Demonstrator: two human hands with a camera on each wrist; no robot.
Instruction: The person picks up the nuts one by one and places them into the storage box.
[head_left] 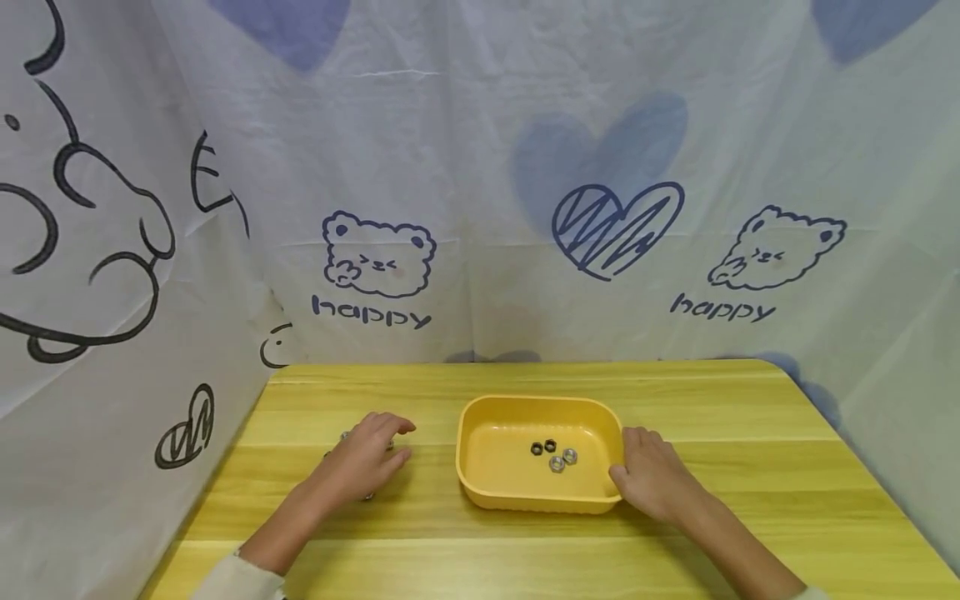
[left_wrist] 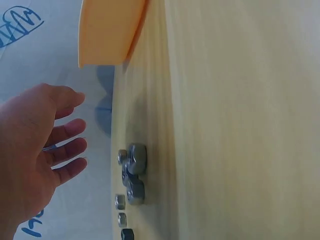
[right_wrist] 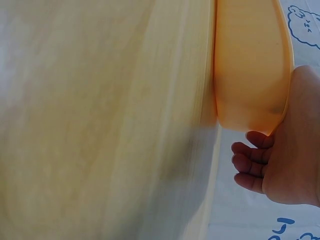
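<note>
A yellow plastic tray stands on the table, with two black hex nuts and two silver hex nuts inside it. My right hand grips the tray's right end, its thumb over the rim; in the right wrist view, that hand has its fingers bent at the tray's outer corner. Left of the tray, my left hand hovers over a group of metal nuts and partly hides them. The left wrist view shows several of these nuts on the tabletop, apart from the loosely bent fingers.
The yellow wood-grain table carries everything. A pale cloth printed with hearts and bears hangs behind it and along its sides. The gap between the left hand and the tray is narrow.
</note>
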